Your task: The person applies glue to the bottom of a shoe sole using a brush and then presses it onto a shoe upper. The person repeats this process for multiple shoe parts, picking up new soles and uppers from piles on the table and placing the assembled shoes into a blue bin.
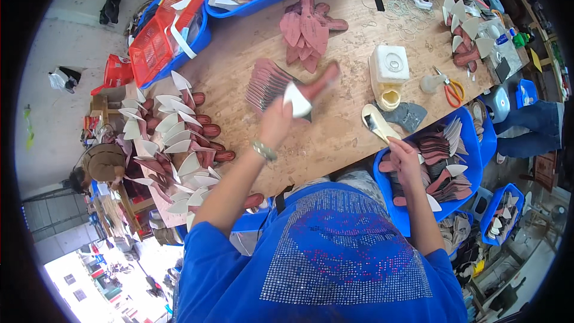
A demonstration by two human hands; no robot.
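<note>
My left hand is closed on the white end of a reddish-brown, sole-shaped piece, which is slightly blurred. It is held over a fanned row of similar reddish pieces on the table. At the table's near edge, my right hand pinches a long cream-coloured piece with a rounded end and a dark patch; its exact kind is unclear. Just beyond it stand a small yellowish pot and a white block with a ring on top. A dark grey flat piece lies beside the pot.
Many white-tipped reddish pieces cover the left side. A loose reddish pile lies farther back. Blue bin with stacked pieces sits at my right; orange-handled pliers lie near the right edge. A person is beyond the left side.
</note>
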